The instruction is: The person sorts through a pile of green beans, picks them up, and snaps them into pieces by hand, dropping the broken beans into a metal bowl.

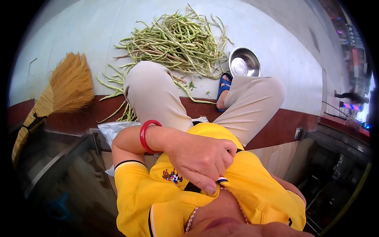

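My left hand, with a red bangle at its wrist, is at my chest. Its fingers are curled closed on the front of my yellow polo shirt, by the open neck. A dark strap shows just under the hand. My right hand is out of sight; only part of that upper arm shows beside the sleeve. Beyond my knees a large heap of long green beans lies on the pale floor, and more beans hang over the dark red step edge by my left leg.
A shiny metal basin stands right of the heap, close to my blue sandal. A straw broom leans at left. A white plastic bag is by my left elbow. At far right a person is in the street.
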